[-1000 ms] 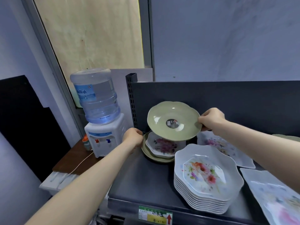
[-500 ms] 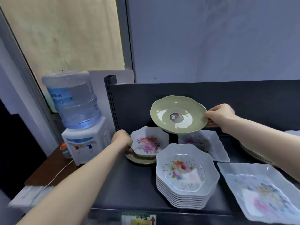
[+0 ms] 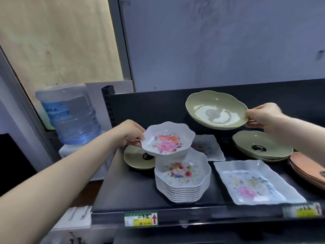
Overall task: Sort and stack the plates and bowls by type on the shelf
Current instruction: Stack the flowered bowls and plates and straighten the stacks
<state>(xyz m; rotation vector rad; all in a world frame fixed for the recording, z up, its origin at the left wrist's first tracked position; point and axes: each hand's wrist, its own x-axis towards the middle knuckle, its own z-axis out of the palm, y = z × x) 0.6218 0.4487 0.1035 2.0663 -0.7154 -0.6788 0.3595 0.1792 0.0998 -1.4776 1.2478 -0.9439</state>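
— What's in the left hand (image 3: 131,133)?

— Its grip is pinched on the rim of a small white floral bowl (image 3: 168,140), held in the air just above the stack of white floral bowls (image 3: 182,178) near the shelf's (image 3: 126,192) front edge.

— And the right hand (image 3: 262,115)?

— Closed on the right rim of a green scalloped plate (image 3: 216,110), raised and tilted over the back of the shelf, above a pile of green plates (image 3: 262,147) toward the back right.

— Anything else there?

— One green plate (image 3: 139,157) at the back left, a rectangular floral dish (image 3: 255,182) at the front right.
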